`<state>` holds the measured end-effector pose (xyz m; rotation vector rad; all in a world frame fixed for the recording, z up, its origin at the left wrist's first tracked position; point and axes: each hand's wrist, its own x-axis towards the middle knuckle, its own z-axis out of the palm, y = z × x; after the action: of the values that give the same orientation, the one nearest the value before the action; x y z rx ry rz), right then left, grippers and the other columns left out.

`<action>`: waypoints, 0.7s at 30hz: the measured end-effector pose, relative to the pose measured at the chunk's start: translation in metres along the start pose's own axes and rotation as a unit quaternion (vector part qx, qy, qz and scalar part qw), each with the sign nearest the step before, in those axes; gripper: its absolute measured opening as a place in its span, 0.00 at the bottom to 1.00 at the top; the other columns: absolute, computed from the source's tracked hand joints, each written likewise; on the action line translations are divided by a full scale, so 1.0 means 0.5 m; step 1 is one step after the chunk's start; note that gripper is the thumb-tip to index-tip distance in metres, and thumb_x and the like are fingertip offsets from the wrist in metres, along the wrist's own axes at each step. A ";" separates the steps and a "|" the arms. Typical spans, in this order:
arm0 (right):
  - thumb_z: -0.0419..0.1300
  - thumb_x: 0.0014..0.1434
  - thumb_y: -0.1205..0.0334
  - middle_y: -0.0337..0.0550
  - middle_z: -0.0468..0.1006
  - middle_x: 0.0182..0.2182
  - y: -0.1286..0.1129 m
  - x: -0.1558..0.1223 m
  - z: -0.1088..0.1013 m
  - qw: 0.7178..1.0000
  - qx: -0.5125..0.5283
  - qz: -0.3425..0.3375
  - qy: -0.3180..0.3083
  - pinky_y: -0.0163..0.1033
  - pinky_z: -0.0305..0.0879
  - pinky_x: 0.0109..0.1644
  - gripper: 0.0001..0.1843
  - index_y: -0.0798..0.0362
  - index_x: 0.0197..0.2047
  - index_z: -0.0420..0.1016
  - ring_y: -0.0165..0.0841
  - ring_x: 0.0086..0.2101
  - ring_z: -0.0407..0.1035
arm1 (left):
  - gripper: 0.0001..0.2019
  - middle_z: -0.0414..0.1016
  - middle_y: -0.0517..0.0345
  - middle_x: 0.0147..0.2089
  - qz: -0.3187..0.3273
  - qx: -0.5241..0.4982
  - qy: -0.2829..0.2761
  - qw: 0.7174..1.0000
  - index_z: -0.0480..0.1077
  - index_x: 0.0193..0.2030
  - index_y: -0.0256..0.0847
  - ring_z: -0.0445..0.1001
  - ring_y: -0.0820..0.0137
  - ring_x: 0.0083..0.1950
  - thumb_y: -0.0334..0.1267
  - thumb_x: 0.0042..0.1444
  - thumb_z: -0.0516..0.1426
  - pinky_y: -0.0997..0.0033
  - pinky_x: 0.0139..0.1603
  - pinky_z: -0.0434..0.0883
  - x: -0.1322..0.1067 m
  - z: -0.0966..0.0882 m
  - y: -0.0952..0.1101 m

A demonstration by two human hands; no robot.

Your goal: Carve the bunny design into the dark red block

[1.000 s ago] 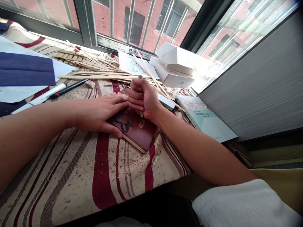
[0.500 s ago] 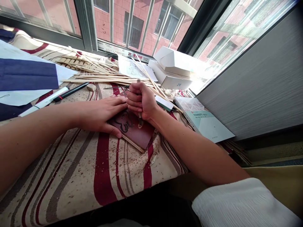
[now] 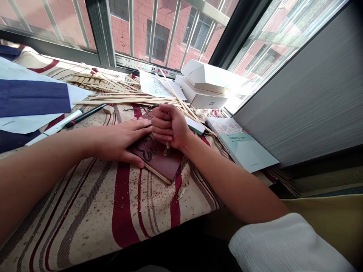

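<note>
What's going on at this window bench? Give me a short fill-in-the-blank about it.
The right hand is closed in a ____ around a carving tool.
The left hand lies flat on a ____ board.
The white box beside the window is printed with the letters ____.

Missing words: fist; reddish-brown; ZTE.

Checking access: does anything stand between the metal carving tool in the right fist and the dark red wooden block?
Nothing visible: the metal carving tool in the right hand reaches the dark red wooden block directly. The left hand rests on the block beside it.
</note>
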<state>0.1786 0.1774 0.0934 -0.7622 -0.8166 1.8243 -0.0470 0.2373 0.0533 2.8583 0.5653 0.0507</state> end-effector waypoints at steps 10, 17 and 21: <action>0.60 0.87 0.52 0.23 0.51 0.20 -0.011 -0.026 0.027 0.986 -0.142 -0.085 0.012 0.29 0.42 0.19 0.27 0.45 0.33 0.58 0.24 0.20 0.37 | 0.68 0.49 0.33 0.97 -0.001 0.009 -0.001 1.000 0.56 0.94 0.38 0.53 0.34 0.95 0.89 0.64 0.57 0.43 0.95 0.54 -0.007 -0.001 0.008; 0.62 0.88 0.51 0.20 0.50 0.18 0.001 -0.028 0.048 0.983 -0.153 -0.079 0.067 0.31 0.40 0.19 0.28 0.44 0.34 0.58 0.24 0.18 0.37 | 0.65 0.59 0.31 0.93 0.006 -0.006 0.006 1.000 0.62 0.91 0.37 0.60 0.33 0.92 0.87 0.64 0.61 0.44 0.94 0.56 -0.004 -0.009 0.013; 0.62 0.88 0.50 0.20 0.49 0.17 -0.001 -0.029 0.048 0.982 -0.151 -0.069 0.091 0.31 0.41 0.19 0.29 0.44 0.33 0.56 0.24 0.18 0.36 | 0.66 0.57 0.32 0.95 0.005 -0.006 0.004 1.000 0.60 0.93 0.39 0.59 0.34 0.93 0.88 0.64 0.59 0.45 0.94 0.55 -0.006 -0.002 0.005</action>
<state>0.1647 0.1595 0.1098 -1.0225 -1.0108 1.5005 -0.0489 0.2343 0.0549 2.8500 0.5506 0.0675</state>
